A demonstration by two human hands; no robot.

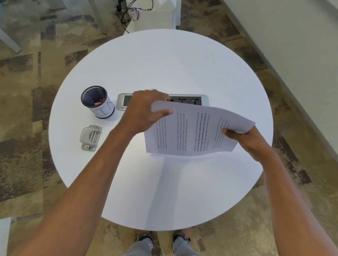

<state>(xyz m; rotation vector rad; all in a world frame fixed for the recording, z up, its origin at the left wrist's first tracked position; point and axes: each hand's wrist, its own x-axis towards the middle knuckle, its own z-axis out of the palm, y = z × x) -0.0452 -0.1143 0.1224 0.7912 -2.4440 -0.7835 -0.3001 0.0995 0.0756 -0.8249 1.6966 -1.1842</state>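
A stack of printed paper sheets [188, 131] hangs just above the round white table [170, 62], held between both hands. My left hand [142, 113] pinches its left edge with the thumb on top. My right hand [245, 141] grips the right edge, thumb over the sheets. The lines of text run sideways to me. A grey hole punch [90, 138] lies on the table to the left of my left forearm. Behind it stands a black mesh cup [97, 101] with a white label and something red inside.
A silver power socket strip [189, 100] is set into the table behind the paper, partly hidden by my left hand. Patterned carpet surrounds the table. White furniture with cables [134, 9] stands beyond the far edge, and a wall runs along the right.
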